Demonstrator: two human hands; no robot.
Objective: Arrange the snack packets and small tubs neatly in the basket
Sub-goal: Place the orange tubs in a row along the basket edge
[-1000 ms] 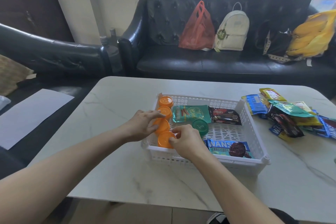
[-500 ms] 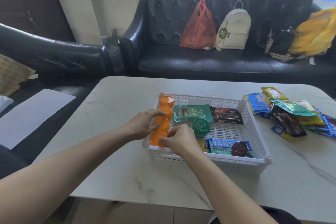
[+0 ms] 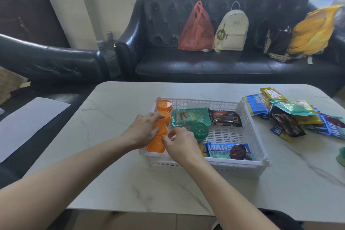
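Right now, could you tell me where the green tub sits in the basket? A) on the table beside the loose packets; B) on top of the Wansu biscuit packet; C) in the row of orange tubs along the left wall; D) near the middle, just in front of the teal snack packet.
D: the green tub stands on the floor of the basket, just in front of the teal snack packet.

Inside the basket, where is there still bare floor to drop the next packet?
Bare mesh floor lies right of the green tub, between the Nabati packet and the Wansu packet, up to the basket right wall. The left side is crowded: orange tubs in a row, with both hands there.
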